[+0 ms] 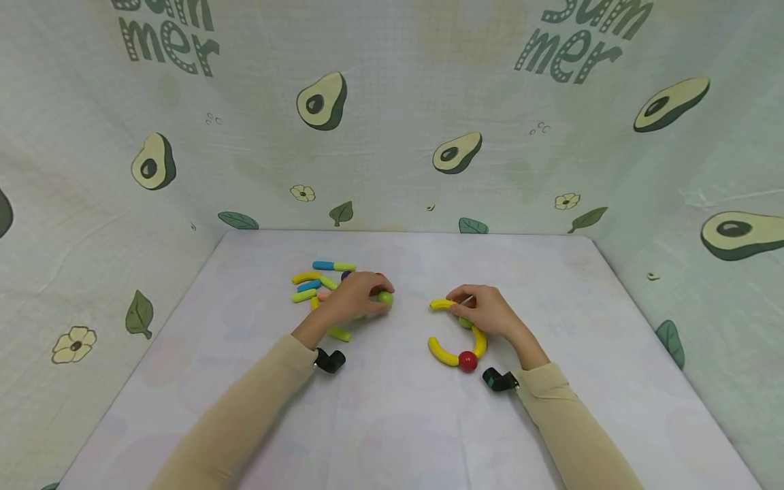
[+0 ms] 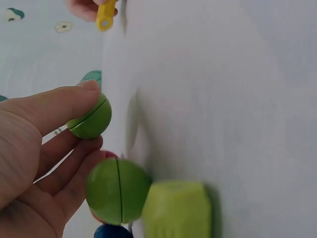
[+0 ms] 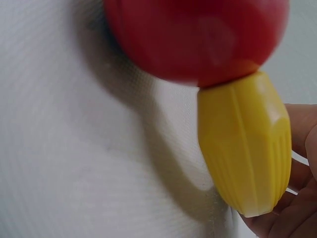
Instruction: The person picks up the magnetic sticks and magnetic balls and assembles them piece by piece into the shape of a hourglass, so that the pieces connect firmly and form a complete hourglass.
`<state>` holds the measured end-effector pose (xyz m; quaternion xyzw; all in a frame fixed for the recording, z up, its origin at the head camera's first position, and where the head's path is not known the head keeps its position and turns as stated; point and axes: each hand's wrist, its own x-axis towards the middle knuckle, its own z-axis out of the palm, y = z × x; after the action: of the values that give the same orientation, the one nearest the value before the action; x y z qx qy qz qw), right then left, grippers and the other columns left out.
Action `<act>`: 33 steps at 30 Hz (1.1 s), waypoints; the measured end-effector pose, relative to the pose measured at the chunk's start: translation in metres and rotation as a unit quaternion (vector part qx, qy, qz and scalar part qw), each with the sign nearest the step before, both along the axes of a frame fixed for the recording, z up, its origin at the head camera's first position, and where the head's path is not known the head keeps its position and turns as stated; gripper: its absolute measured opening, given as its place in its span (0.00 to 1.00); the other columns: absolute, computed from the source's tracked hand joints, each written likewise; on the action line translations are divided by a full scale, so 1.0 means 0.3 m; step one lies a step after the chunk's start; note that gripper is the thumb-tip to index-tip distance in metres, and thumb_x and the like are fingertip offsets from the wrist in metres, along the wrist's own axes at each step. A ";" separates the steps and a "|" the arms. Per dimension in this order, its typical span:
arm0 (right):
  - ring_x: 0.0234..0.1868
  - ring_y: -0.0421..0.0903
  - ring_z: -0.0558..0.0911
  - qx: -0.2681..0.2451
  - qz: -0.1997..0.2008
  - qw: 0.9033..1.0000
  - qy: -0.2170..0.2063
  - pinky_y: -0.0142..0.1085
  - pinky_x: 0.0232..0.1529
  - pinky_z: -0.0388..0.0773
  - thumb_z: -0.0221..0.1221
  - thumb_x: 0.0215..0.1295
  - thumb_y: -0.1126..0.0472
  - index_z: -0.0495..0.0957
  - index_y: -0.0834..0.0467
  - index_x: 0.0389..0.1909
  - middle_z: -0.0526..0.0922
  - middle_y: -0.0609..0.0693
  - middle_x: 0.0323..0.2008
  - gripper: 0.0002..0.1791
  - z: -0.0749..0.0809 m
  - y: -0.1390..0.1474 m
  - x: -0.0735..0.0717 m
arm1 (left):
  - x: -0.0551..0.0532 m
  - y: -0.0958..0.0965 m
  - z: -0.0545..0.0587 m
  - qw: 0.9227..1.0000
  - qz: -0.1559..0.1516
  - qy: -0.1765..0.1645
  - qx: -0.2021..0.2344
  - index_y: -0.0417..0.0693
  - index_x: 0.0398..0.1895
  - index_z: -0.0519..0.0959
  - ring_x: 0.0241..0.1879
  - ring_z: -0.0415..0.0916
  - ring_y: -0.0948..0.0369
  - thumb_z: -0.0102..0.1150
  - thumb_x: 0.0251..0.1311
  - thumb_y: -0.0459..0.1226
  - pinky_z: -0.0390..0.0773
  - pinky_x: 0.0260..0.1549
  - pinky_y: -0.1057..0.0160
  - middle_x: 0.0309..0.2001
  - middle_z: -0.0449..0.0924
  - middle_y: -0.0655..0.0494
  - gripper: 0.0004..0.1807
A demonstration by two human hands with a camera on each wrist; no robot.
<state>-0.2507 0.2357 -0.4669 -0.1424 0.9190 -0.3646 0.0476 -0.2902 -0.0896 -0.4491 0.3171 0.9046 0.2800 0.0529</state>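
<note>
My left hand (image 1: 355,296) pinches a green ball (image 1: 385,298) between thumb and fingers, just right of a group of loose pieces. In the left wrist view that ball (image 2: 94,119) has a seam round it; a second green ball (image 2: 119,191) lies below. My right hand (image 1: 485,309) grips a partial ring near the join of a curved yellow stick (image 1: 440,305) and a green ball (image 1: 465,322). From there the ring runs through another yellow stick (image 1: 480,342), a red ball (image 1: 468,361) and a third yellow stick (image 1: 442,352). Its left side is open.
Several loose sticks lie around my left hand, among them a blue stick (image 1: 322,265), a curved yellow stick (image 1: 305,278) and a light-green stick (image 1: 339,334). A dark blue ball (image 1: 346,275) is partly hidden. Patterned cloth (image 1: 392,184) stands behind the white tabletop (image 1: 392,422).
</note>
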 end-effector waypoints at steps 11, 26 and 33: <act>0.41 0.48 0.82 0.001 0.000 1.000 0.001 0.37 0.41 0.83 0.67 0.73 0.59 0.87 0.55 0.54 0.88 0.52 0.47 0.11 0.000 0.001 -0.002 | 0.052 0.091 -0.057 0.998 -0.003 -0.013 0.069 0.52 0.54 0.86 0.48 0.83 0.65 0.77 0.63 0.41 0.85 0.49 0.65 0.49 0.87 0.63 0.17; 0.41 0.48 0.84 0.008 0.004 1.000 0.007 0.38 0.43 0.85 0.67 0.73 0.59 0.87 0.55 0.54 0.89 0.52 0.46 0.12 0.001 -0.003 -0.004 | 0.074 0.194 -0.075 0.994 0.004 -0.061 0.088 0.53 0.55 0.85 0.47 0.83 0.65 0.76 0.64 0.40 0.83 0.50 0.67 0.51 0.86 0.61 0.17; 0.41 0.47 0.84 0.004 0.009 1.000 0.005 0.39 0.43 0.85 0.67 0.74 0.59 0.87 0.56 0.53 0.89 0.52 0.47 0.11 0.002 -0.002 -0.002 | 0.071 0.217 -0.074 0.994 0.003 -0.067 0.086 0.54 0.53 0.84 0.48 0.83 0.65 0.77 0.64 0.40 0.84 0.51 0.68 0.50 0.86 0.61 0.16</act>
<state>-0.2515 0.2351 -0.4664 -0.1527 0.9192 -0.3599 0.0465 -0.2689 -0.0245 -0.4712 0.2983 0.8726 0.3775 0.0848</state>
